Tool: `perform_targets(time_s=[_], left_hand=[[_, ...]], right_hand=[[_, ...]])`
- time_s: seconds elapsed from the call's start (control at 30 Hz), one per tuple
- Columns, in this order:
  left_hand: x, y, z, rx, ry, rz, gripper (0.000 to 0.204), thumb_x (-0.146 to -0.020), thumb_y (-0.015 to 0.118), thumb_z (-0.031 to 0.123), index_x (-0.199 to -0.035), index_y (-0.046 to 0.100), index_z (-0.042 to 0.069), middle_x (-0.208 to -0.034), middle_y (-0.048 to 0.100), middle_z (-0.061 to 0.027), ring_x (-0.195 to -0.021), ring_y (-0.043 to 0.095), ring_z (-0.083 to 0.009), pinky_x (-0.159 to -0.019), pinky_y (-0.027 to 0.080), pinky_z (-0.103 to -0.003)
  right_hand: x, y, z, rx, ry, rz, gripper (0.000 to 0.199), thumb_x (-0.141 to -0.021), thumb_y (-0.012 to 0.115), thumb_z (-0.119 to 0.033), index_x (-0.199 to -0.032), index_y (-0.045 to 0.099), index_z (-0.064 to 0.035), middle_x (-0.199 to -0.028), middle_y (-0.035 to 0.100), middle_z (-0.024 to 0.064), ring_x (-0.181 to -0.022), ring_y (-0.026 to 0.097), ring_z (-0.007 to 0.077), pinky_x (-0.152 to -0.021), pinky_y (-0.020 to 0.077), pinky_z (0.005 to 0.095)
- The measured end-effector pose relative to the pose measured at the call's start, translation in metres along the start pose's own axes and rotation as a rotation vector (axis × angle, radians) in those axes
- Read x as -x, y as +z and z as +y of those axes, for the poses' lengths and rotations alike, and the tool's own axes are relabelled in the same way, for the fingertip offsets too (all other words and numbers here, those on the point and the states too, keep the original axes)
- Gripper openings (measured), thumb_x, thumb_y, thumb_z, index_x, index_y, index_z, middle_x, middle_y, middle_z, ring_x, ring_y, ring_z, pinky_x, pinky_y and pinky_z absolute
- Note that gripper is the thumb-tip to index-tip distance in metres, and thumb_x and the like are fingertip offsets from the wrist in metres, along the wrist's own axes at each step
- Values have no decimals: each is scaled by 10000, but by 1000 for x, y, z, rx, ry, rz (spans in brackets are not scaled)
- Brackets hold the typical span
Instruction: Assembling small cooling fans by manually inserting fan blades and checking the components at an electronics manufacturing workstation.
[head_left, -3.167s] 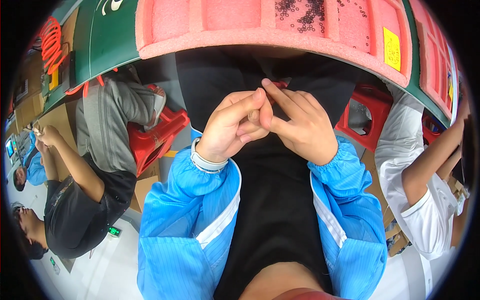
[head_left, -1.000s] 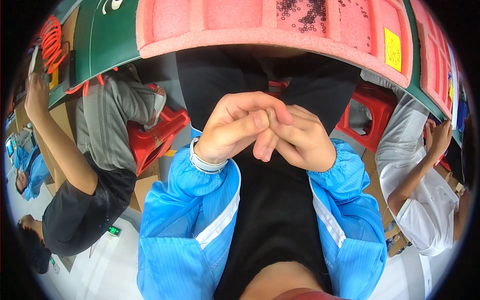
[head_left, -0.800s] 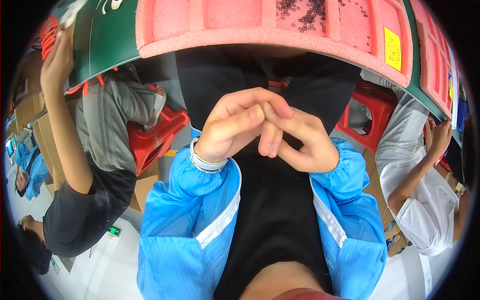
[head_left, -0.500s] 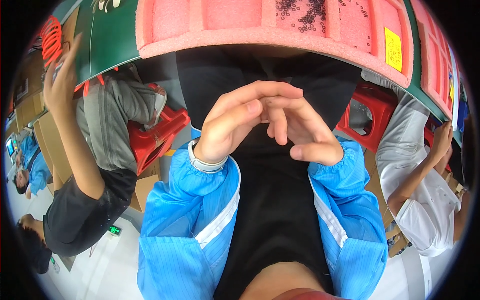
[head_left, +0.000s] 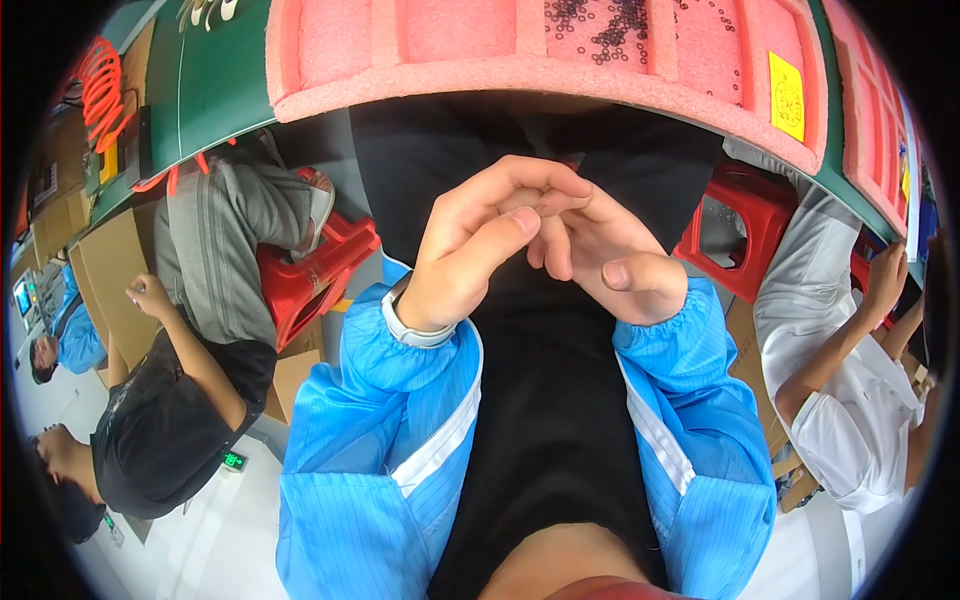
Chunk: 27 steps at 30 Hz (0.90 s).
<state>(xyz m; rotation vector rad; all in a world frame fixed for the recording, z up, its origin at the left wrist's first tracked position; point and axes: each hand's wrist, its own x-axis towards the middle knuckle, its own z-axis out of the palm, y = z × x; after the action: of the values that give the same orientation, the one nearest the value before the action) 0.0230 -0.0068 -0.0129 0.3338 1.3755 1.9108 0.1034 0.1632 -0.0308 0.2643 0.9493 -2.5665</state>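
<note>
My left hand, with a pale band at the wrist, meets my right hand in front of my black shirt. The fingers of both hands overlap and touch, loosely bent. The left thumb rests by the right fingertips, and the right thumb stands apart from its fingers. Neither hand shows an object in it; part of the fingertips is covered by the overlap. Beyond both hands lies a pink foam tray with compartments, on a green table. Small black rings lie scattered in it.
A yellow label is on the tray's right side. Another pink tray lies farther right. Red stools stand below the table. A person in black sits at left, one in white at right. An orange coiled hose hangs far left.
My hands have shifted slightly; the left thumb has slid to the right and the right thumb has lifted a little. The person at left has lowered a raised arm from the table.
</note>
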Motion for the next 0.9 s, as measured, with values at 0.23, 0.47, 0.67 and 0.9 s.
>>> perform_targets(time_s=[0.23,0.47,0.67,0.9], left_hand=[[3,-6,-13,93,95,-17,307,-970,475,110,-1205,586,-53,-970,687,-121,-699,632,-152,-689,486,-288],[3,-8,-19,162,156,-55,250,-964,487,87,-1151,598,-37,-937,689,-108,-660,611,-123,-636,478,-257],[2,-9,-22,236,186,-63,234,-954,494,94,-1115,605,-34,-925,696,-116,-608,605,-122,-610,475,-260],[3,-13,-24,310,166,-66,214,-950,499,91,-1075,610,-41,-926,697,-132,-594,606,-124,-593,477,-265]], right_hand=[[0,3,5,77,-32,5,775,-675,641,-306,-1380,484,-27,-996,554,98,-1050,522,236,-1021,366,370],[2,-11,9,100,-125,-211,742,-765,601,-9,-1482,409,-21,-1466,460,123,-1352,436,257,-1182,277,387],[5,6,4,263,-92,-76,744,-698,610,-51,-1414,407,-44,-1139,571,118,-1185,518,255,-1132,300,410],[5,6,3,401,-142,-99,737,-725,628,30,-1426,416,-52,-1413,488,126,-1420,396,272,-1209,214,434]])
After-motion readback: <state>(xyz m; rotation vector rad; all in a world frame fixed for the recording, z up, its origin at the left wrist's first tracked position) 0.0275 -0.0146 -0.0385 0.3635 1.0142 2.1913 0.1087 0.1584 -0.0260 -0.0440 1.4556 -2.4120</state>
